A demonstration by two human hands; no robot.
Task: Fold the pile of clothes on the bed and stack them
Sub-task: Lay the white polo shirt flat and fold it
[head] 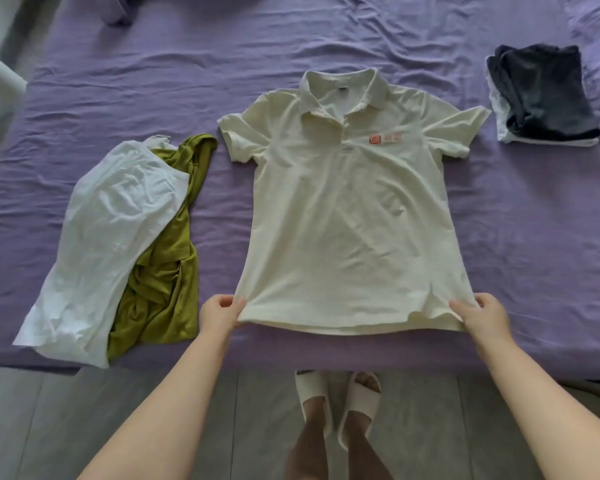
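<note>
The left hand (221, 311) and right hand (484, 315) each pinch a near hem corner of the cream polo shirt (347, 216). Pulling evenly should flatten it on the bed (516, 237) before folding.

The person's forearms are bare, with no sleeves reaching the left hand (220, 311) or right hand (484, 315), and white open-toed slippers (336, 396) cover the feet.

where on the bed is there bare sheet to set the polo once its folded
Bare sheet lies between the cream polo and the dark folded stack, widest below the stack, and across the far side beyond the collar. It is tighter on the left, where only a narrow strip separates the polo from the white and olive pile.
</note>
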